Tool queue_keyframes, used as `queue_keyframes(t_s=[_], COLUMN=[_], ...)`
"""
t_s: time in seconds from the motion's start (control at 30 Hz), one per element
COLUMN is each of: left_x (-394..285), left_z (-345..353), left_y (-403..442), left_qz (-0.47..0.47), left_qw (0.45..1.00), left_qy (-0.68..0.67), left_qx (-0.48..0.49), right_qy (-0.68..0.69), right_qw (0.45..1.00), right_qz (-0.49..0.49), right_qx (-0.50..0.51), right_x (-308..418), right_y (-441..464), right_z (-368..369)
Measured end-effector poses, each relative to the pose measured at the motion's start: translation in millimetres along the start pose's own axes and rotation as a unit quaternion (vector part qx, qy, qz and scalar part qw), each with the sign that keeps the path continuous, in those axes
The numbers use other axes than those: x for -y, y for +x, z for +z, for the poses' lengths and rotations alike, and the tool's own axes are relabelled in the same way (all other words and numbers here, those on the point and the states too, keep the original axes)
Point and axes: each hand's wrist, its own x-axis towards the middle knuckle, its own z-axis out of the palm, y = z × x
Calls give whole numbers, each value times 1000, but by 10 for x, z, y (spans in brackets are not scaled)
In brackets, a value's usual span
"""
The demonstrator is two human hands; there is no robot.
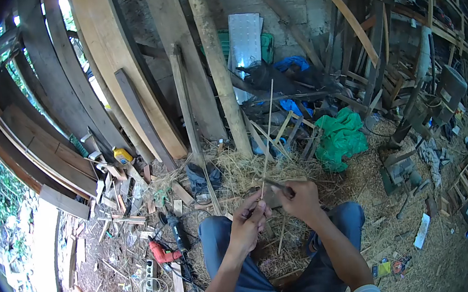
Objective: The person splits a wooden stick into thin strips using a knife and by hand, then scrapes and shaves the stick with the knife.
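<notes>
My left hand (247, 225) is closed around the lower part of a long, thin wooden strip (269, 120), which rises away from me and leans slightly right. My right hand (302, 200) grips a knife (274, 184) by its handle. The dark blade points left and lies against or very near the strip, just above my left fingers; exact contact is too small to make out. Both hands are close together above my bent knees. Below them, another thin strip (282, 234) slants between my legs.
Shavings and wood scraps cover the ground. A red power drill (163, 252), a dark power tool (177, 233) and a power strip (148, 278) with cords lie left. Planks (122, 72) lean on the wall. A green plastic sheet (341, 137) lies ahead right; a small ladder-like frame (466, 182) stands right.
</notes>
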Motion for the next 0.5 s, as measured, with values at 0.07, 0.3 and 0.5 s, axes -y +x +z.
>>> queue_keyframes(t_s=[0.07, 0.3, 0.5], left_x=[47, 135, 129], left_z=[10, -37, 173], left_y=[24, 102, -51], left_qz=[7, 22, 6], left_qw=[1000, 999, 998], left_qy=[12, 21, 31], left_qx=[-11, 15, 54], right_qy=[-8, -39, -76], right_qw=[999, 999, 994], right_qz=[10, 4, -38], right_qx=[-39, -10, 65], right_x=[36, -114, -82], right_y=[-36, -42, -103], right_z=[40, 27, 100])
